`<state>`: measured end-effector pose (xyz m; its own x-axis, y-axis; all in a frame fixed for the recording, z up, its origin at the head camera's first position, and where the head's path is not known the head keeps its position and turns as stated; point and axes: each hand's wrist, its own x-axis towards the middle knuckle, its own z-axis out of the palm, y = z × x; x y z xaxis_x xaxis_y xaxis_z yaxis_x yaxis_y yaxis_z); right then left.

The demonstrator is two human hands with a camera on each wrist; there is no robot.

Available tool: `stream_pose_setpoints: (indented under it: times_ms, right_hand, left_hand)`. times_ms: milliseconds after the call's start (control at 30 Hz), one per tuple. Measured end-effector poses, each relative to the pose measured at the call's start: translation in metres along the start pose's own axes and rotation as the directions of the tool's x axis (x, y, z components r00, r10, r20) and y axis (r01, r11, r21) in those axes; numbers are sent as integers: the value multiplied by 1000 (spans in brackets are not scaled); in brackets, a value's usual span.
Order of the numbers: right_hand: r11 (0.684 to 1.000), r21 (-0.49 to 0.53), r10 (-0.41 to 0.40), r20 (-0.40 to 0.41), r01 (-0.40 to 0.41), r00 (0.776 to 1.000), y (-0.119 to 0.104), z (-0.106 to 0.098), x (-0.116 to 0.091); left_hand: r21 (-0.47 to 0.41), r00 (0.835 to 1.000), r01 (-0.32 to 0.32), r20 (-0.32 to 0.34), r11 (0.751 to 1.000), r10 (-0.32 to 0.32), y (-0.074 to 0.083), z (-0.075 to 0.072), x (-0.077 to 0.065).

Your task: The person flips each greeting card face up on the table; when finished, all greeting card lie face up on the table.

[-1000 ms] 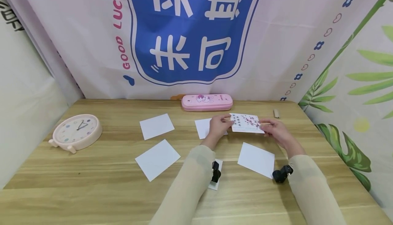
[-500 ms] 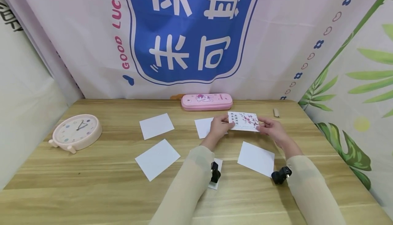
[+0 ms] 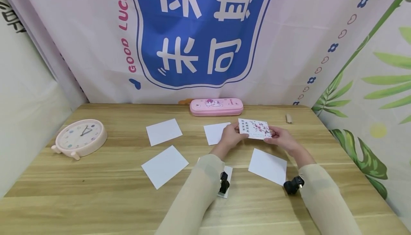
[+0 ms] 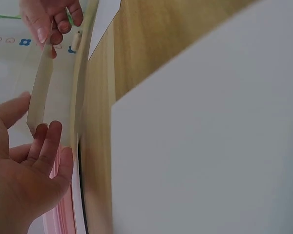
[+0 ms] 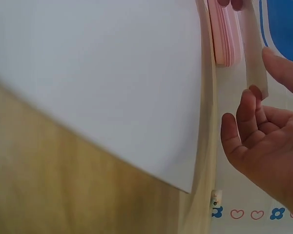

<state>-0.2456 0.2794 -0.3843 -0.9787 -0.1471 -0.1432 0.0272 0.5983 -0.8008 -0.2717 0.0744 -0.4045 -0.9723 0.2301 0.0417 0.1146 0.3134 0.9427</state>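
A white card printed with red blossoms and dark characters is held up between both hands, above the table. My left hand pinches its left edge between thumb and fingers. At the opposite edge, my right hand grips it the same way. The left wrist view shows the card nearly edge-on, clear of the tabletop. Below the hands lies a blank white card; another white card is partly covered by the left hand. A further card lies mostly hidden under the left forearm.
Two more blank cards lie to the left, a far card and a near card. A pink pencil case stands at the back edge. A round pink clock is at far left, and a small beige object at back right.
The printed card has shifted slightly left, and the right hand has moved left with it. Both hands still hold its edges. The cards on the table have not moved.
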Motion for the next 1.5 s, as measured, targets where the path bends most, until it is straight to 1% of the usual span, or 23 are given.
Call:
stream_pose_setpoints:
  times_ms: [100,167,233,333,400,500,567,633,800,867,967,1033,1100,1200,1267,1433,1500]
  right_hand:
    - [1000,4,-7,-1,7,1000,0,-1,0]
    - [1000,7,-8,-4,8,1000,-1,-1,0]
    - [1000,20,-8,-6,9,1000,-1,-2,1]
    - [999,37,-17,-16,17,1000,-1,-3,1]
    - [999,36,-19,-27,20,999,-1,-4,1]
    - [1000,8,-25,-43,25,999,-2,-7,0]
    - [1000,-8,-24,-45,24,999,-1,-8,1]
    - [1000,-8,-24,-40,24,999,0,-9,1]
    - [1000,-3,3,-23,-3,1000,6,-10,5]
    - [1000,-23,16,-20,-16,1000,9,-10,7]
    - [998,-54,40,-16,-41,999,13,-10,11]
    - [996,-69,48,-12,-49,999,14,-8,15]
    - [997,-62,47,-8,-48,999,15,-5,19]
    - [998,-43,43,-12,-44,999,15,-2,24]
    - [998,-31,46,-17,-47,999,16,0,25]
    - [993,-99,61,-33,-64,998,21,4,27]
    - [986,-157,58,-30,-62,998,23,5,27]
  left_hand:
    - [-26,999,-14,30,1000,15,-1,0,0]
    - [-16,999,-26,43,1000,27,-2,1,0]
    - [24,998,-36,46,999,35,-3,2,0]
    - [118,999,-35,37,992,31,-2,2,0]
    - [200,999,-41,25,979,37,0,2,0]
    - [332,999,-50,5,942,52,0,2,1]
    - [393,999,-50,-2,918,55,0,2,2]
    - [431,999,-35,-7,902,42,-1,4,3]
    - [455,1000,9,-24,891,3,-3,8,5]
    - [473,999,22,-33,881,-7,-3,10,6]
    - [510,999,44,-47,859,-24,-3,12,8]
    - [541,997,66,-58,839,-42,-4,12,10]
    - [552,996,88,-70,829,-59,-4,12,11]
    - [565,994,108,-74,818,-80,-5,12,12]
    - [563,994,109,-70,819,-85,-6,13,12]
    - [594,993,114,-61,796,-97,-6,15,11]
    - [618,994,111,-54,778,-99,-6,16,10]
